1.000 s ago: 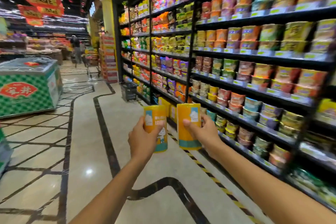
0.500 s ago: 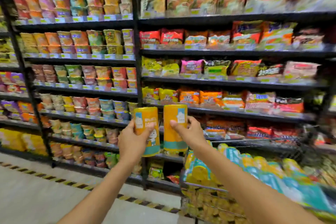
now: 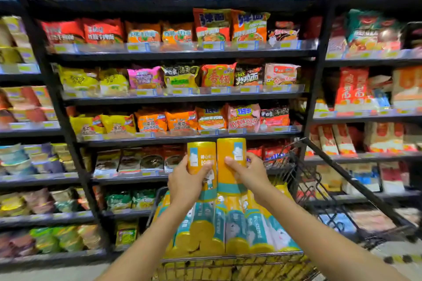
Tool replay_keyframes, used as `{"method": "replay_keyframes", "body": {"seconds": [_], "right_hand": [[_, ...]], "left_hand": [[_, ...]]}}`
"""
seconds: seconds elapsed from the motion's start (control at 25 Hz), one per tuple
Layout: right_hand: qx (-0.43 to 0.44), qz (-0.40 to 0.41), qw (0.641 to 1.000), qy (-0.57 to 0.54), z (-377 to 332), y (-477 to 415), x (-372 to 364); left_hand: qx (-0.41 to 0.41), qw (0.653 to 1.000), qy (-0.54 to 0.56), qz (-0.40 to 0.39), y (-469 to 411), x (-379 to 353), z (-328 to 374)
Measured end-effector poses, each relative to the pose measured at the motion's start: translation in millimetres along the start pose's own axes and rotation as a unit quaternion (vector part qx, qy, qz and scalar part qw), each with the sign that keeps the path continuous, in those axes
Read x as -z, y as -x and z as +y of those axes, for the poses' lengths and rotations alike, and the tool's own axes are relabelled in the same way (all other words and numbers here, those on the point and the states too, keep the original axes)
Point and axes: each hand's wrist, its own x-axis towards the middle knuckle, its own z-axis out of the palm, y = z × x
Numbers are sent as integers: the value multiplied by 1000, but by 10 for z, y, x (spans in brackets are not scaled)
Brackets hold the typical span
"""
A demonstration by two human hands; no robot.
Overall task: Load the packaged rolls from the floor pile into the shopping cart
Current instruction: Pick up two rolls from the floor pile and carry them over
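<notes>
- Supermarket shelving (image 3: 182, 98) fills the background. It is black and tiered, packed with noodle packets (image 3: 217, 75), and blurred towards the sides.
- The left hand (image 3: 183, 186) grips the left roll (image 3: 201, 157). The roll is yellow with a teal band and is held upright, with the fingers wrapped round its middle and the thumb across the front.
- The right roll (image 3: 229, 166) is the same kind. It stands upright just beside the first, touching it or nearly so.
- The right hand (image 3: 253, 178) grips the right roll from its right side, with the thumb on the front face.
- The shopping cart (image 3: 303, 180) sits below the forearms. Its wire near edge is at the bottom of the view and its dark side rises on the right.
- Both held rolls hang above the far edge of the cart, over its left part.
- The loaded rolls (image 3: 235, 226) lie lengthwise in the cart, with their round yellow ends towards its near edge.
- Count: two rolls are in hand, one per hand. About five lie across the top layer in the cart, and more show through the wire beneath. Blur prevents an exact total.
- The floor pile is not in view.
- Step, as I judge it: the pair is being carried to the cart, just short of being set down.
- The next move likely calls for tipping both rolls flat, lowering them onto the top layer in line with the others, and then loosening the grip.
- The stack looks high, so a careless drop could let a roll slide off it.
</notes>
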Motion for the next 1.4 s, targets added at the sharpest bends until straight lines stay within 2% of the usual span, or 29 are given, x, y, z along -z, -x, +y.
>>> {"method": "replay_keyframes", "body": {"seconds": [0.2,0.44,0.68,0.88,1.04,1.2,1.4], "right_hand": [[-50,41,997,41,500,-657,410],[-144,86,978,128,1228,-1418,904],[-249,106,931,243,1860,-1799,1113],[-331,67,868,365,2289,-2016,1197],[-319,33,850,418,2397,-2132,1226],[-308,14,829,467,2384,-2068,1189],[-304,21,827,472,2359,-1939,1175]], "left_hand": [[13,998,-19,-52,-591,-927,-201],[94,984,-69,-133,-1114,-1857,-396],[168,958,-139,-187,-1287,-2566,-894],[281,926,-158,-198,-1243,-3045,-1236],[335,912,-172,-163,-1234,-3329,-1311],[339,903,-191,-184,-1094,-3489,-1395],[334,892,-220,-210,-1081,-3376,-1284]]}}
